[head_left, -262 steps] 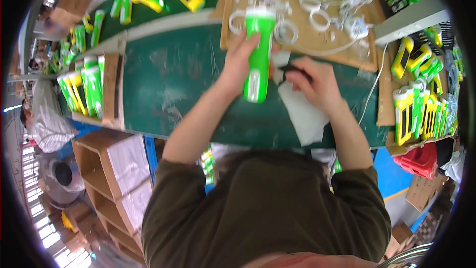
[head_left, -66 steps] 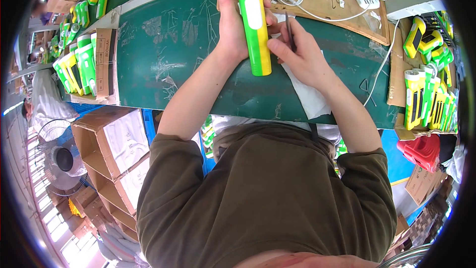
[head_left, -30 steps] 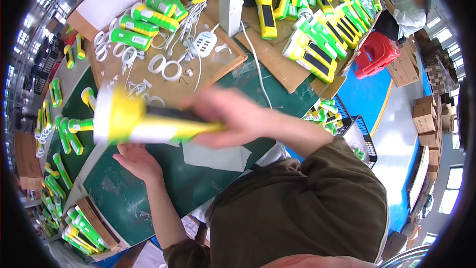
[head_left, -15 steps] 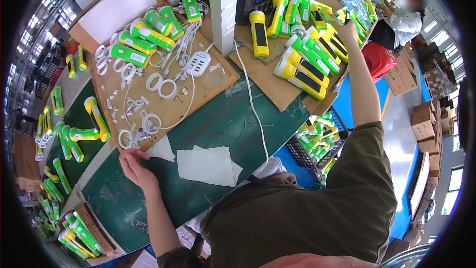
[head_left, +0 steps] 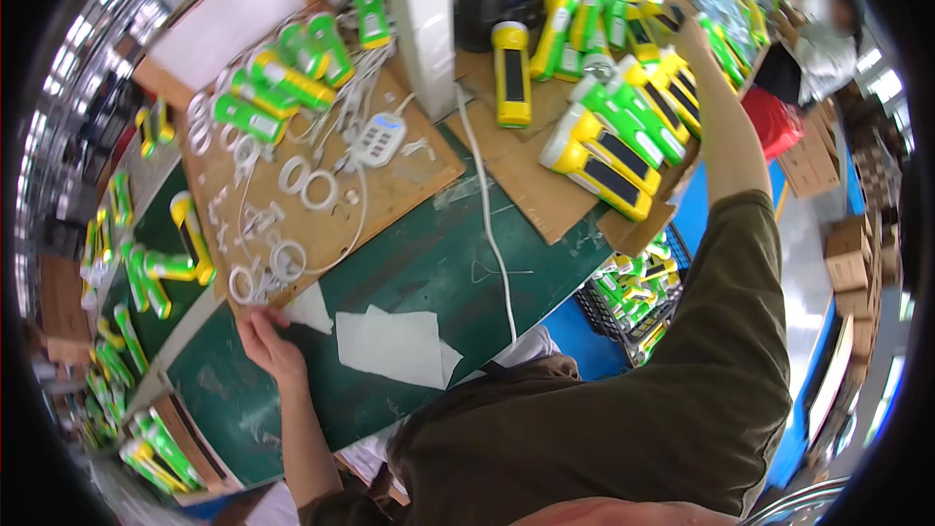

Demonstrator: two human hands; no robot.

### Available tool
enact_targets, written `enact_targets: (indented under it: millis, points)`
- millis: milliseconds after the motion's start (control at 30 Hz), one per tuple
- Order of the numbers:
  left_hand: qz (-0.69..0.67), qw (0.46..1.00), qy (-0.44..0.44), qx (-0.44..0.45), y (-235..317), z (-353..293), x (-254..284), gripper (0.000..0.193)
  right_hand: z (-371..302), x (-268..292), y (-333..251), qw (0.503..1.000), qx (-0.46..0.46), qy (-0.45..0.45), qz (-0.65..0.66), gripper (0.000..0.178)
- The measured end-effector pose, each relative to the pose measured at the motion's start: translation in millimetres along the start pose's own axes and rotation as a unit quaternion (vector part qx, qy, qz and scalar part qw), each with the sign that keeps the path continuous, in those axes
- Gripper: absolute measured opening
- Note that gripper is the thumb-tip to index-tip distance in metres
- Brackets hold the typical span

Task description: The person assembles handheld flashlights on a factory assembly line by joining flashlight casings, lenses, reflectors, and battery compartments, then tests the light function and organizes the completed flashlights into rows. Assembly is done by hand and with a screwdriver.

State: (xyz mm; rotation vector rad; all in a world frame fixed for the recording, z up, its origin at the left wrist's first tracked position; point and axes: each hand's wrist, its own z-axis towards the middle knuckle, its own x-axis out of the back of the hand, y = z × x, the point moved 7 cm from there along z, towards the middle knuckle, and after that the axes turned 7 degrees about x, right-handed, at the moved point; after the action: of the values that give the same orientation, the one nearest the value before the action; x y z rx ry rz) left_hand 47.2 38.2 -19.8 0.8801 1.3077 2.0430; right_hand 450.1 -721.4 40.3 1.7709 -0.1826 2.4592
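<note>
My left hand (head_left: 272, 343) rests at the lower corner of a brown board (head_left: 409, 180), its fingers loosely stretched and nothing in them. Beside its fingertips lie a torn white paper (head_left: 311, 310) and white rings (head_left: 286, 259). At the far right, my right arm reaches over a pile of yellow and green flashlights (head_left: 612, 171) with dark panels. My right hand (head_left: 692, 37) is among the flashlights at the back of that pile, next to a dark-panelled one (head_left: 670, 18). Blur and distance hide its fingers, so I cannot tell whether it grips one.
A white post (head_left: 417, 24) stands between the board and the pile. A white cable (head_left: 487, 205) crosses the green table (head_left: 409, 258). On the board are a white multi-port charger (head_left: 378, 139) and several flashlights (head_left: 292, 78). A black crate (head_left: 633, 317) of flashlights sits below right. A person (head_left: 826, 49) is at the far right.
The view has shifted slightly and blurred. My right arm reaches a little farther toward the back of the pile. My left hand stays by the board's corner.
</note>
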Motion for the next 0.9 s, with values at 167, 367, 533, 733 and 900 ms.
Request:
enact_targets:
  millis: [167, 367, 533, 733, 900]
  points:
    - [0.083, 0.992, 0.056, 0.077, -5.8, 3.6, -10.0, 0.021, -20.3, 4.8, 58.5, 0.969, -0.224, -0.102, 0.004, 0.088]
    - [0.328, 0.938, 0.083, -0.075, 30.8, 80.5, -1.1, 0.024, -1.1, 38.7, 92.6, 0.962, 0.067, 0.263, 0.017, 0.07]
    - [0.418, 0.893, 0.077, 0.145, -56.9, 168.4, 75.5, 0.066, -165.8, 133.8, -133.2, 0.901, 0.193, 0.259, 0.29, 0.038]
    - [0.485, 0.857, 0.046, 0.168, -37.2, 157.4, 68.4, 0.076, -287.0, 151.3, -288.2, 0.804, 0.366, 0.122, 0.453, 0.014]
    - [0.301, 0.943, 0.096, 0.107, -35.9, 126.6, 86.8, 0.064, -338.9, 167.6, -340.9, 0.769, 0.426, 0.026, 0.475, 0.016]
